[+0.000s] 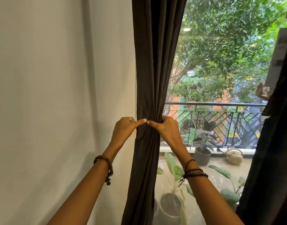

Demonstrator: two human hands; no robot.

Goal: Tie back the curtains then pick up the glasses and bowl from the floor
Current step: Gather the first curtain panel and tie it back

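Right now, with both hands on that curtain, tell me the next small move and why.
Probably wrap and fasten a tie around the gathered waist. The left hand and right hand already pinch the dark curtain into a bunch beside the wall, but no tie is visible around it yet.

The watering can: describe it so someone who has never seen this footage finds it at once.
Look through the window to the balcony railing. At its foot sits a dark potted plant; immediately right of it is the watering can. It is the only pale beige, rounded thing there, with an arched handle.
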